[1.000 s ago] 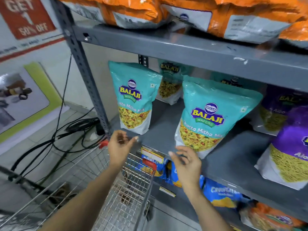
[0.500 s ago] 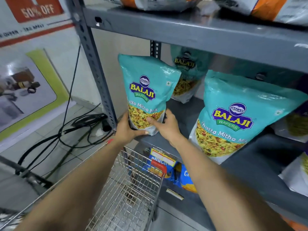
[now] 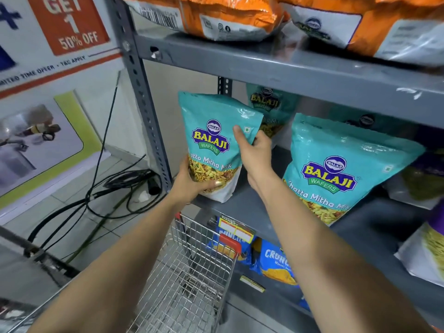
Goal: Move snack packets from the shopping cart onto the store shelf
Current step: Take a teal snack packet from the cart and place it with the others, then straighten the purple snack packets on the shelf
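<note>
The grey metal shelf (image 3: 252, 207) carries teal Balaji packets (image 3: 336, 171) standing upright, purple packets (image 3: 432, 239) at its right; orange packets (image 3: 230, 15) lie on the board above; blue packets (image 3: 276, 263) sit below.

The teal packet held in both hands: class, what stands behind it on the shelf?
Behind the teal packet another teal Balaji packet shows its top and logo; its lower part is covered by the right hand.

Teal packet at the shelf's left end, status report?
Left hand grips teal packet low; right hand holds its right edge. Packet upright at shelf front edge. Nothing blocking; second teal packet stands apart.
</note>
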`<action>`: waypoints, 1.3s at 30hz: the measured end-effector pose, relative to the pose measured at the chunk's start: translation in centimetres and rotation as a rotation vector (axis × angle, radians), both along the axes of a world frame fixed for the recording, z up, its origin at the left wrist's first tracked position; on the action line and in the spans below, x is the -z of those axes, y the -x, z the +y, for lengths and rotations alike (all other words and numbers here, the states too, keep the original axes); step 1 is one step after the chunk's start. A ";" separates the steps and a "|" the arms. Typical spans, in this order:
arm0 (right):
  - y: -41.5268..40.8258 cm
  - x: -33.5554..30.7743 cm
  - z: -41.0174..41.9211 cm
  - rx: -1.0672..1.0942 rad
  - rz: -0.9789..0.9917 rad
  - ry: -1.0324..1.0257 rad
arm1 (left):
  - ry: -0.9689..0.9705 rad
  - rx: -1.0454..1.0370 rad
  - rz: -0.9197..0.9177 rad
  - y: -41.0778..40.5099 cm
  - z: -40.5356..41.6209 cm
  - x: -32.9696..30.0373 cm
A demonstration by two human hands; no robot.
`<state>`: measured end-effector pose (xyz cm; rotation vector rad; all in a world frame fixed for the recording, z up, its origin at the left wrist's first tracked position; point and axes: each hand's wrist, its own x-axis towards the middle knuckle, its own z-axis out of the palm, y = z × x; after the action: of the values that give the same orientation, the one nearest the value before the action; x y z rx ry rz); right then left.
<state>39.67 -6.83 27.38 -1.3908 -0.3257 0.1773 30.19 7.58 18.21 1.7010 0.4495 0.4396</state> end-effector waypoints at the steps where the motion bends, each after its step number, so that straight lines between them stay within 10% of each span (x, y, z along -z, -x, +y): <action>1: 0.2 -0.2 0.1 0.011 0.007 0.005 | -0.001 -0.007 -0.009 0.0 -0.1 0.2; 14: 7.6 7.5 -11.0 0.103 0.037 0.064 | -0.256 -0.416 -0.159 3.9 -7.5 4.0; 26: 3.5 7.6 -42.4 0.834 -0.228 0.348 | -0.235 0.463 -0.074 -3.9 -36.1 1.0; 33: -2.5 8.6 -49.7 0.355 -0.056 0.459 | -0.199 0.625 0.136 -11.8 -44.0 0.7; 39: -1.4 11.2 -48.9 0.427 0.046 0.375 | -0.162 0.558 0.069 -11.6 -43.0 2.4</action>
<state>41.06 -55.70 16.13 -1.7905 0.0530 -0.0877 41.75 -35.46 15.86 1.9116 -0.0249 0.0090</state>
